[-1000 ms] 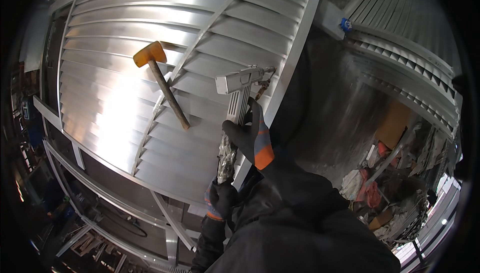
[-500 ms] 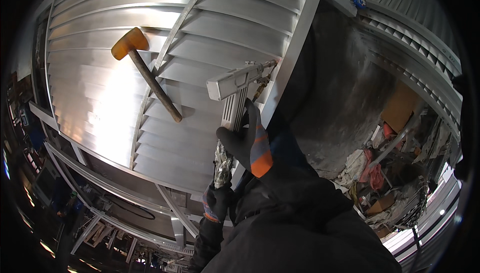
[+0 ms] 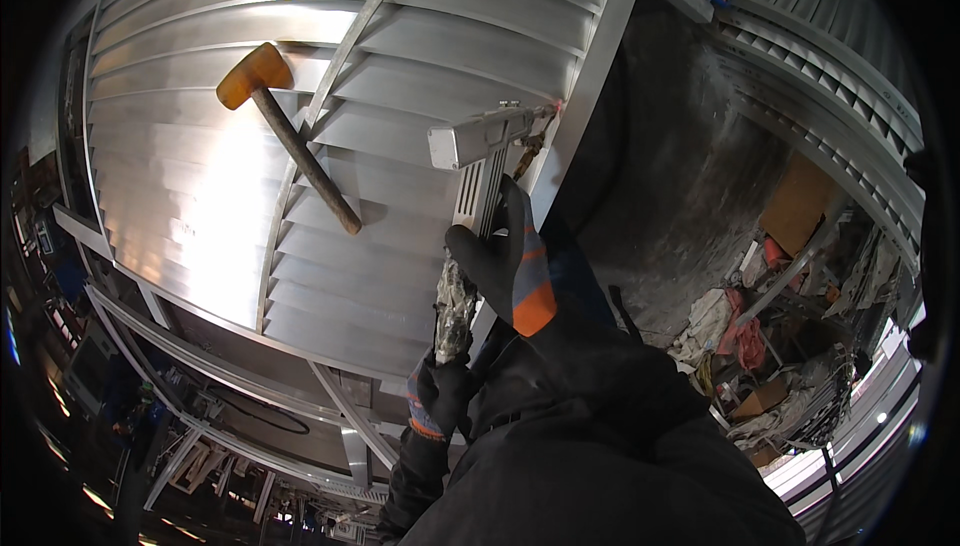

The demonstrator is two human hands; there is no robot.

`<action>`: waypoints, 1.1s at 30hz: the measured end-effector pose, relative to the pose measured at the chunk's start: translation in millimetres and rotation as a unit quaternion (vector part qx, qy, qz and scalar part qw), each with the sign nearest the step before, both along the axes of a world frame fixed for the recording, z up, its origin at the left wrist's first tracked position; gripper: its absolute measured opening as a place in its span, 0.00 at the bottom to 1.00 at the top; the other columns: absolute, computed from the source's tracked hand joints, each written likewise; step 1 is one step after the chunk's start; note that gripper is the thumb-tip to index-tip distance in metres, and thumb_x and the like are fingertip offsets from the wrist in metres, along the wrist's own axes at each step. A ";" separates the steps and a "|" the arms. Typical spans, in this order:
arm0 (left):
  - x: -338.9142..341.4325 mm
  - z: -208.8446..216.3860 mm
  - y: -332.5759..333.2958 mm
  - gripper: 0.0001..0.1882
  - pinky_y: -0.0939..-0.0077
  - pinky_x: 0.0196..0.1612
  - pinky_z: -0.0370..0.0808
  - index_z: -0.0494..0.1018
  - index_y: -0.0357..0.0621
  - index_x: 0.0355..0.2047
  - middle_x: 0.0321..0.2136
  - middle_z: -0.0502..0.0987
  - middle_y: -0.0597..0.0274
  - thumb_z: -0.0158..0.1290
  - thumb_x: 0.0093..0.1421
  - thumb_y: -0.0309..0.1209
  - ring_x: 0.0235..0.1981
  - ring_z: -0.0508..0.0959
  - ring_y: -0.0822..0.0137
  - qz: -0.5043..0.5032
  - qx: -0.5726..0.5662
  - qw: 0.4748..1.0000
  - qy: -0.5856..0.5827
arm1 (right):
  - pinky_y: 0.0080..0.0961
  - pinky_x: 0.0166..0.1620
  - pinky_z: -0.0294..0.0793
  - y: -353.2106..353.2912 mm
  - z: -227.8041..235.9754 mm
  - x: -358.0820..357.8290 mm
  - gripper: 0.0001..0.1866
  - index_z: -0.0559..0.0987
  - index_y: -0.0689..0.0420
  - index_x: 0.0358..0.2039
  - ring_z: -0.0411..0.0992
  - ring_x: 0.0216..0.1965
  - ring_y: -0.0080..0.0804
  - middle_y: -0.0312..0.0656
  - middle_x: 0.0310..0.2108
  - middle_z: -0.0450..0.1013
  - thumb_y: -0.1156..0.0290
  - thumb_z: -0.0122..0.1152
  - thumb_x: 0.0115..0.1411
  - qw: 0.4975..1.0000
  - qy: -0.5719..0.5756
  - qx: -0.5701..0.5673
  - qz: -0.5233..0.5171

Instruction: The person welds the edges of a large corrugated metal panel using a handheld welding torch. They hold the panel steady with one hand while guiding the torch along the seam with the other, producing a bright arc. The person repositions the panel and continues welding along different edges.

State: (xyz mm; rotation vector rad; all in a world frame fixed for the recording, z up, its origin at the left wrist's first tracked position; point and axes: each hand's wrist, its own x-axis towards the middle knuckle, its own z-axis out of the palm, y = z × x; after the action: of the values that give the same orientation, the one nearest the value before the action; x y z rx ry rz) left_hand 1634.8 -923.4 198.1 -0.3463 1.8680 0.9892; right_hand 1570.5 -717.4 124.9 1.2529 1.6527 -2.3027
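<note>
My right hand (image 3: 508, 264), in a dark glove with an orange and grey cuff, is wrapped round the grip of a grey pistol-shaped welding gun (image 3: 484, 184). The gun's tip meets the inner edge of the panel's metal side frame (image 3: 582, 111), by the slat ends. A hose in shiny crinkled wrapping (image 3: 455, 311) runs down from the grip. Lower down, my left hand (image 3: 440, 393) is closed round this wrapped hose; its fingers are partly hidden. Beneath the gun lies a silver louvred panel (image 3: 400, 111).
An orange-headed mallet (image 3: 256, 76) with a wooden handle rests on the slats, left of the gun. Metal framing (image 3: 210, 346) runs along the lower left. At right are a cardboard piece (image 3: 797, 208), rags (image 3: 740, 331) and scrap. Another slatted panel (image 3: 820, 76) stands upper right.
The gun and my right hand have moved slightly up the picture, the tip travelling along the frame edge. My left hand keeps hold of the hose. The whole view has shifted a little.
</note>
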 end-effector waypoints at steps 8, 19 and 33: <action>-6.5 3.8 -3.2 0.19 0.72 0.31 0.77 0.79 0.35 0.47 0.26 0.82 0.59 0.52 0.70 0.40 0.27 0.82 0.70 0.076 0.039 0.996 -0.025 | 0.28 0.40 0.81 1.7 10.1 -7.2 0.29 0.64 0.61 0.61 0.77 0.37 0.28 0.42 0.42 0.75 0.74 0.66 0.63 0.999 -0.007 -0.043 -0.024; -13.7 3.5 -4.5 0.19 0.73 0.33 0.76 0.80 0.37 0.44 0.26 0.82 0.61 0.52 0.70 0.42 0.29 0.82 0.71 0.029 0.013 0.999 0.007 | 0.29 0.38 0.81 -0.6 11.5 -8.3 0.35 0.61 0.61 0.63 0.76 0.35 0.30 0.43 0.40 0.75 0.70 0.69 0.61 0.998 -0.032 -0.054 -0.031; -4.6 2.8 -14.8 0.18 0.77 0.28 0.74 0.80 0.36 0.44 0.23 0.80 0.66 0.51 0.71 0.41 0.25 0.79 0.77 0.079 0.044 0.996 -0.016 | 0.30 0.38 0.81 -10.1 14.8 -3.0 0.35 0.61 0.61 0.63 0.77 0.34 0.29 0.44 0.40 0.76 0.71 0.69 0.61 0.999 -0.015 -0.027 -0.017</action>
State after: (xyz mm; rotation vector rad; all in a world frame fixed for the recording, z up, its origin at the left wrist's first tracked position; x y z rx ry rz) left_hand 1630.2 -938.2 201.0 -0.4598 1.7826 1.1632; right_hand 1567.5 -727.5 139.6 1.3077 1.5618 -2.3182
